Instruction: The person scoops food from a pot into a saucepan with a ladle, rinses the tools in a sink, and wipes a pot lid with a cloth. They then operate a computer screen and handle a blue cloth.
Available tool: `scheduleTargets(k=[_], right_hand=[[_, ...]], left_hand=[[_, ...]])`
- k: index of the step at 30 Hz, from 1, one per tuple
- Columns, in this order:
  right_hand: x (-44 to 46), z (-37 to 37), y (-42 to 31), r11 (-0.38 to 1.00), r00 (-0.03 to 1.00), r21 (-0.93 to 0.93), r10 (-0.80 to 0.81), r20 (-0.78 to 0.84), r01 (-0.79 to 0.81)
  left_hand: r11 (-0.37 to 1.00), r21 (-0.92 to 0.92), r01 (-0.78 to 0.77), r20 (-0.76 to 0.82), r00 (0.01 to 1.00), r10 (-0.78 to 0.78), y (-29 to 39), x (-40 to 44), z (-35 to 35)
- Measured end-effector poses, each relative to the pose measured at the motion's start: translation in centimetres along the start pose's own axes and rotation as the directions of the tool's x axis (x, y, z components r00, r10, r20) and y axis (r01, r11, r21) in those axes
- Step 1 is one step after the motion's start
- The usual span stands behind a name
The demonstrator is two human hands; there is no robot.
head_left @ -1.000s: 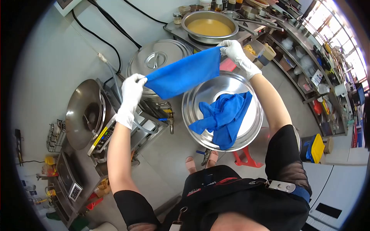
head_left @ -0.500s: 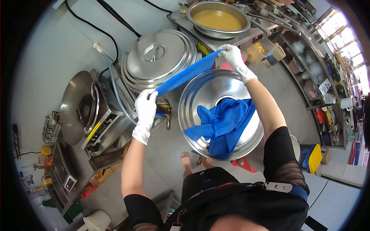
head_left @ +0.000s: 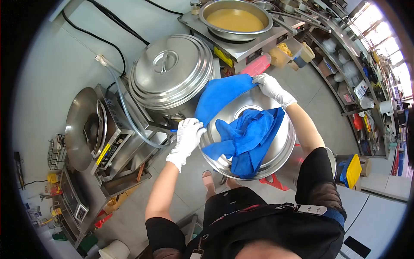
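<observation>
Kitchen floor [head_left: 319, 111], illegible apron print [head_left: 246, 209], left fingers [head_left: 196, 124] and right fingers [head_left: 260, 79] clamped on blue cloth [head_left: 224, 94].

Commercial-looking kitchen: 1 wok [head_left: 76, 134], big lidded pot [head_left: 148, 75], broad pan [head_left: 239, 37] of yellow liquid [head_left: 235, 20].

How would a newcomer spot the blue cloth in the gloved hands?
Find the round, shiny steel lid nearest the person. Across its upper-left rim in the picture, a smooth blue cloth spans from the white-gloved left hand to the white-gloved right hand. It is spread out, unlike the crumpled blue cloth lying on the lid.
</observation>
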State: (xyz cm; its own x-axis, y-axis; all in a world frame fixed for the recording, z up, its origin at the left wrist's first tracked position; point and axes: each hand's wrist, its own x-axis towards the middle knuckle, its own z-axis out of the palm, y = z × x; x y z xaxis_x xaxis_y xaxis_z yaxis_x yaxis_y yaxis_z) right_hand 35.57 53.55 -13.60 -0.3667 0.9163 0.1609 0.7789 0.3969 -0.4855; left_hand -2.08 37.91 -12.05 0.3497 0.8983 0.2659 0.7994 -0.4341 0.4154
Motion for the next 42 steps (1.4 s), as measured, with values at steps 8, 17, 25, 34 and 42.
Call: scheduleTargets(k=[8, 17, 25, 34, 42], right_hand=[[-1.8, -1.2, -3.0, 0.989, 0.994, -0.150, -0.032, -0.106, 0.016], [-11.8, -5.8, -10.7, 0.994, 0.992, 0.058, -0.088, -0.095, 0.094], [-13.8, -8.7, -15.8, 0.963, 0.959, 0.184, -0.150, -0.242, 0.197], [-11.5, -17.7, -23.1, 0.678, 0.926, 0.733, 0.238, -0.294, 0.058], [-13.4, -23.4, -21.9, 0.723, 0.942, 0.669, 0.077, -0.326, 0.172]], left_hand=[[0.997, -0.065, -0.042, -0.091, 0.995, 0.036, 0.3, 2.0, -0.5], [0.939, -0.312, 0.145, 0.121, 0.986, -0.112, 7.5, 0.6, -1.1], [0.866, -0.495, 0.077, -0.047, 0.992, -0.116, 12.3, 0.8, -0.4], [0.563, -0.788, 0.249, 0.302, 0.953, 0.001, 14.1, 4.9, -5.4], [-0.177, -0.931, 0.319, 0.282, 0.937, 0.207, 17.6, 6.9, -12.0]])
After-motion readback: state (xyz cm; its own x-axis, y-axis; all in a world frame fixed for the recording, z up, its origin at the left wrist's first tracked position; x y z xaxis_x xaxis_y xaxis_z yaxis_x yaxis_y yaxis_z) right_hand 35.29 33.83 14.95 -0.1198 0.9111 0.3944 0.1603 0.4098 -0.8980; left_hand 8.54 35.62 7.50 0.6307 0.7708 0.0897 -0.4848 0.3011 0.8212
